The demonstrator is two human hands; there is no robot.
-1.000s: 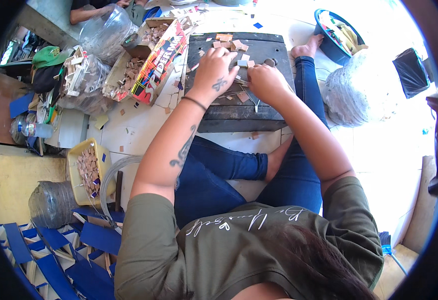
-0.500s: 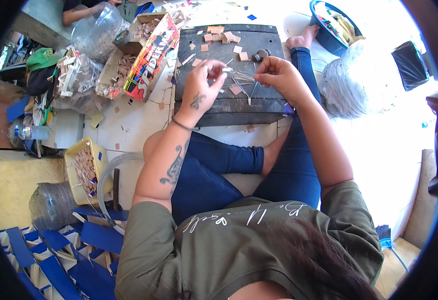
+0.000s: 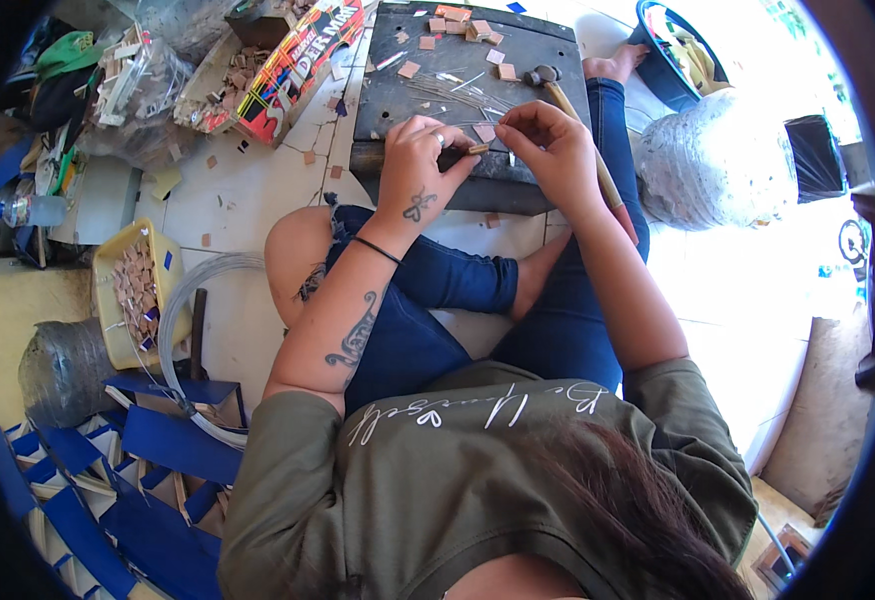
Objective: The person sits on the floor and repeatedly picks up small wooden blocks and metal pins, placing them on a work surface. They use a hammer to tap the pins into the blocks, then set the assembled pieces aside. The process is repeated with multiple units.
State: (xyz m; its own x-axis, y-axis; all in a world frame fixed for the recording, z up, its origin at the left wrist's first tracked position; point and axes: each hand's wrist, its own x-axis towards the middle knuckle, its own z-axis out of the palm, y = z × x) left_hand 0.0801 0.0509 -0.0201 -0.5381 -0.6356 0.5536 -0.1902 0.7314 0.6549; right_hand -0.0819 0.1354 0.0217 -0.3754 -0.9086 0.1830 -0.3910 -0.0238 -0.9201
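Over the near edge of the dark work block (image 3: 428,183), my left hand (image 3: 420,165) is closed, pinching a small wooden piece (image 3: 479,149) between thumb and fingers. My right hand (image 3: 556,150) is just to its right, thumb and index finger pressed together; what they hold is too small to make out. Several thin metal wires (image 3: 468,95) lie loose on the block beyond my hands. A flat square wood piece (image 3: 484,131) rests between the two hands. The hammer (image 3: 544,75) lies at the right, its handle running behind my right wrist.
Square wood pieces (image 3: 478,30) are scattered at the block's far side. To the left stand an open printed carton (image 3: 288,75) of wood pieces and a yellow tub (image 3: 108,300). Blue box-like pieces (image 3: 178,440) pile up at lower left. A wrapped bundle (image 3: 703,160) stands right.
My left hand has come down toward the block's near edge and now shows a wooden piece. The wires that were between my hands now lie on the block. The view has shifted slightly.
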